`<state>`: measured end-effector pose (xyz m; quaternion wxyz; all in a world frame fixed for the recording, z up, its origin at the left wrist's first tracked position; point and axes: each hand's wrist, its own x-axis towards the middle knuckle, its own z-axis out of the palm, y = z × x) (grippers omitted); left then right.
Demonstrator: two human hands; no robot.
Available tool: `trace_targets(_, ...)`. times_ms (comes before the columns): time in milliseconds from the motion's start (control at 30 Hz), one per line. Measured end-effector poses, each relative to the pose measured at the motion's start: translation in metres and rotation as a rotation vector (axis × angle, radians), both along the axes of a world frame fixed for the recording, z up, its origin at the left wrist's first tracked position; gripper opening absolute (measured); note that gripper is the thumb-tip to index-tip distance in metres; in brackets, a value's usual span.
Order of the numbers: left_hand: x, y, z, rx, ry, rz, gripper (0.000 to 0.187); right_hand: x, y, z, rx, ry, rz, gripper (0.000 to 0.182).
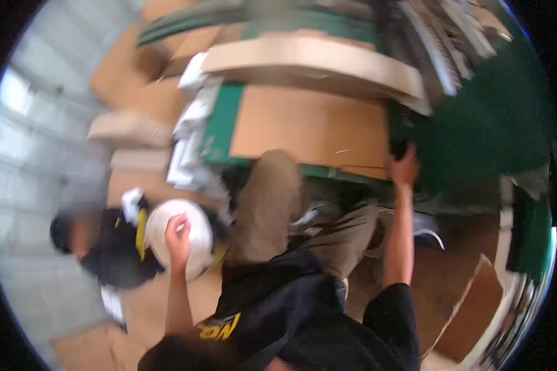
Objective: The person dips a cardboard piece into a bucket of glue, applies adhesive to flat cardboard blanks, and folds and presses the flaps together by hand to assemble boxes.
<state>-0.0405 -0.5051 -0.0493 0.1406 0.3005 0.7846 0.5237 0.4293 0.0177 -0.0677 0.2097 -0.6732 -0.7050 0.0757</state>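
Note:
My left hand (177, 235) is raised with its fingers curled in towards the thumb, in front of a round white lid or bucket top (198, 235). Whether anything small is pinched in it is too blurred to tell. At the right edge of a flat cardboard sheet (309, 123), my right hand (404, 168) has its fingers bent around something dark. That thing's kind does not show, and the hand may also touch the sheet's corner. The cardboard lies on a green surface (220, 127) in front of my knees.
A long cardboard piece (315, 62) spans the sheet's far side. Metal strips (433, 49) lie at the upper right. Cardboard boxes (130, 68) stand at the left, near another person (114, 247) in dark clothing. A torn cardboard piece (470, 309) stands at the lower right.

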Motion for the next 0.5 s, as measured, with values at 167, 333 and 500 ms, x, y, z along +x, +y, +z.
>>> trace_targets(167, -0.014, -0.063, -0.008, 0.002, 0.100, 0.265, 0.016, 0.011, 0.021, -0.019, 0.062, -0.131, 0.047, 0.092)
trace_targets(333, -0.008, -0.107, -0.028, -0.270, 0.202, 0.367, 0.025, 0.017, 0.023, -0.025, 0.053, -0.212, -0.058, 0.091)
trace_targets(500, 0.060, -0.107, -0.062, -0.770, 0.365, -0.219, 0.096, 0.008, -0.004, -0.017, 0.087, 0.024, -0.050, 0.092)
